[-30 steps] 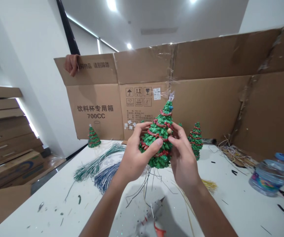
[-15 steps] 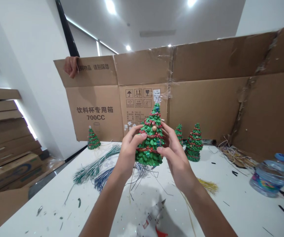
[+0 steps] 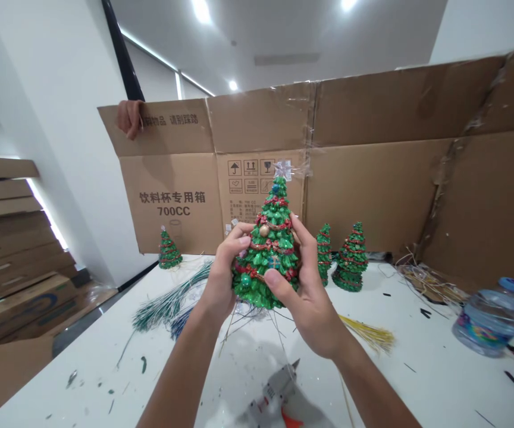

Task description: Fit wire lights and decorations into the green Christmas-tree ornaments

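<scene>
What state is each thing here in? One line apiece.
Held tree: upright, raised above table
Left hand, right hand: gripping the tree's sides
Bottle: standing, capped
Glue gun: lying on table
Cardboard: unfolded, standing upright
Green strands, blue strands, yellow strands: lying bunched
Other trees: standing upright

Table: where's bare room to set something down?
Best: between yellow wires and bottle, bar some dark scraps. Smaller, specked: between left arm and glue gun. Crowded: left of held tree, green wires and blue wires; right of it, more trees.
</scene>
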{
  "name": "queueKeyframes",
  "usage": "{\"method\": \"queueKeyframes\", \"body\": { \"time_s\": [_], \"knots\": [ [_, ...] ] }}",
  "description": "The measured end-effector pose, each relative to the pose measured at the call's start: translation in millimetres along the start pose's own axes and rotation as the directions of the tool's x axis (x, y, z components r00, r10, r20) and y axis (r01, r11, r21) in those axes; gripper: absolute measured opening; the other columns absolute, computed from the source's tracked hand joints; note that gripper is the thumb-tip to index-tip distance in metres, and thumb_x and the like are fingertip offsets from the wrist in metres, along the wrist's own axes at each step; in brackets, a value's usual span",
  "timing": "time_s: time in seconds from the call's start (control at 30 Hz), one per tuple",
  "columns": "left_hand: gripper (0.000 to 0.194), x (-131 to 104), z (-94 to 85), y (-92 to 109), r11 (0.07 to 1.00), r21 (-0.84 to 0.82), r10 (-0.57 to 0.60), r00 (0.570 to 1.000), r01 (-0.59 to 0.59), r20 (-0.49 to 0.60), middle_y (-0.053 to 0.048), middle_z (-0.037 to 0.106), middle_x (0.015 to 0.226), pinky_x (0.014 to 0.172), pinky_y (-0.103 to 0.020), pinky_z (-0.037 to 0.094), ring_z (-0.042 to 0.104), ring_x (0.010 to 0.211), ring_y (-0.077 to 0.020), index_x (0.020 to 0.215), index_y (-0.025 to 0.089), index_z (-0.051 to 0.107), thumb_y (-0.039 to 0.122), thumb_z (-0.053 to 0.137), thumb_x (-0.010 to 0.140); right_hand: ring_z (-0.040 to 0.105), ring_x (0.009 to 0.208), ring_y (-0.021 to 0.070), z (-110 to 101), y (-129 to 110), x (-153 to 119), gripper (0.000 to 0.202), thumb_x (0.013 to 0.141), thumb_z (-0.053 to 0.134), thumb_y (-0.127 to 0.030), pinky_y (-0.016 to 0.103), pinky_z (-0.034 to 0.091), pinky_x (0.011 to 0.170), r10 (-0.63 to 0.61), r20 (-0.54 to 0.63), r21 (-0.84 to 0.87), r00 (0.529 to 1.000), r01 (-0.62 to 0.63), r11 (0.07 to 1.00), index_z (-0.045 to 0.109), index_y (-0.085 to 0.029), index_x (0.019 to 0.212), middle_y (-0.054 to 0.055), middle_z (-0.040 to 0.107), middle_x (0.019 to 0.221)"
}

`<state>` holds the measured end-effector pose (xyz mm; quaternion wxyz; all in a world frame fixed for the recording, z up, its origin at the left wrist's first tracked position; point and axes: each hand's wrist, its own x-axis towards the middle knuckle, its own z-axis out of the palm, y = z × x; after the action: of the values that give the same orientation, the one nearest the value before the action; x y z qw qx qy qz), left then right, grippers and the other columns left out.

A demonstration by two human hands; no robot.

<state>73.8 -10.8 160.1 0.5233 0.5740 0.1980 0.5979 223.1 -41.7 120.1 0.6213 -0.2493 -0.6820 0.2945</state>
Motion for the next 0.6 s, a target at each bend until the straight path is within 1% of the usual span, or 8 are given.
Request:
{"method": "queueKeyframes", "body": {
  "time_s": [0.07, 0.13, 0.2, 0.3, 0.37, 0.43, 0.53, 0.6],
  "knots": [
    [0.029, 0, -1.1, -3, 1.0, 0.027, -0.003, 1.0, 0.003, -0.017, -0.004, 0.078, 0.106, 0.098, -0.044, 0.057, 0.073, 0.107, -0.0295, 0.11, 0.025, 0.073, 0.042, 0.065, 0.088, 0.036, 0.159, 0.0317, 1, 1, -1, 0.081, 0.101, 0.071, -0.044, 0.062, 0.038, 0.13, -0.043, -0.027, -0.111, 0.999, 0.04, 0.993, 0.022, -0.051, 0.166, 0.004, 0.033, 0.17],
    [0.033, 0, -1.0, -7, 1.0, 0.013, -0.012, 0.998, 0.013, -0.057, -0.004, 0.079, 0.108, 0.102, -0.044, 0.056, 0.071, 0.113, -0.0303, 0.115, 0.025, 0.075, 0.043, 0.062, 0.09, 0.033, 0.16, 0.033, 2, 2, -1, 0.083, 0.099, 0.073, -0.042, 0.064, 0.037, 0.13, -0.133, -0.045, -0.239, 0.99, 0.118, 0.964, 0.025, -0.052, 0.165, 0.005, 0.034, 0.164],
    [0.035, -1, 0.5, -9, 1.0, 0.002, -0.002, 0.997, 0.002, -0.073, -0.004, 0.079, 0.11, 0.104, -0.044, 0.055, 0.07, 0.116, -0.0305, 0.117, 0.024, 0.076, 0.042, 0.06, 0.091, 0.033, 0.159, 0.0336, 2, 3, -2, 0.084, 0.099, 0.074, -0.039, 0.065, 0.039, 0.129, -0.199, -0.053, -0.301, 0.979, 0.174, 0.938, 0.025, -0.053, 0.165, 0.006, 0.033, 0.161],
    [0.037, -3, 4.6, -11, 0.998, 0.037, 0.057, 0.998, -0.056, -0.031, -0.005, 0.079, 0.111, 0.101, -0.044, 0.056, 0.07, 0.115, -0.0308, 0.12, 0.024, 0.076, 0.042, 0.057, 0.094, 0.037, 0.155, 0.0329, 0, 2, -2, 0.085, 0.099, 0.074, -0.037, 0.063, 0.043, 0.126, -0.201, -0.052, -0.279, 0.978, 0.179, 0.944, 0.024, -0.053, 0.165, 0.006, 0.033, 0.16],
    [0.038, -5, 7.3, -9, 0.994, 0.044, 0.099, 0.995, -0.099, 0.0, -0.005, 0.079, 0.111, 0.097, -0.044, 0.058, 0.07, 0.113, -0.0312, 0.12, 0.024, 0.076, 0.044, 0.055, 0.096, 0.039, 0.154, 0.0322, -2, 2, -2, 0.085, 0.098, 0.075, -0.037, 0.062, 0.043, 0.126, -0.198, -0.045, -0.267, 0.979, 0.179, 0.947, 0.024, -0.053, 0.165, 0.006, 0.034, 0.159],
    [0.039, -5, 8.8, -8, 0.988, 0.063, 0.138, 0.99, -0.14, 0.033, -0.006, 0.078, 0.113, 0.096, -0.043, 0.058, 0.07, 0.113, -0.0309, 0.121, 0.024, 0.075, 0.048, 0.054, 0.099, 0.039, 0.154, 0.0318, -3, 3, 0, 0.087, 0.097, 0.077, -0.035, 0.06, 0.043, 0.126, -0.202, -0.043, -0.262, 0.978, 0.184, 0.947, 0.025, -0.053, 0.165, 0.006, 0.035, 0.159],
    [0.037, -6, 8.8, -7, 0.966, 0.178, 0.181, 0.982, -0.189, 0.061, -0.006, 0.075, 0.12, 0.1, -0.039, 0.054, 0.068, 0.114, -0.0282, 0.125, 0.024, 0.072, 0.049, 0.06, 0.101, 0.04, 0.153, 0.0312, -4, 5, 2, 0.089, 0.096, 0.078, -0.033, 0.059, 0.043, 0.126, -0.207, -0.041, -0.243, 0.977, 0.192, 0.951, 0.026, -0.054, 0.164, 0.005, 0.036, 0.158],
    [0.036, -7, 8.3, -8, 0.942, 0.263, 0.201, 0.978, -0.208, 0.053, -0.005, 0.074, 0.122, 0.1, -0.037, 0.053, 0.067, 0.113, -0.0265, 0.128, 0.025, 0.07, 0.048, 0.064, 0.1, 0.042, 0.151, 0.0314, -4, 6, 3, 0.088, 0.095, 0.079, -0.031, 0.059, 0.045, 0.124, -0.211, -0.04, -0.231, 0.977, 0.197, 0.953, 0.029, -0.055, 0.163, 0.005, 0.038, 0.156]
  ]
}}
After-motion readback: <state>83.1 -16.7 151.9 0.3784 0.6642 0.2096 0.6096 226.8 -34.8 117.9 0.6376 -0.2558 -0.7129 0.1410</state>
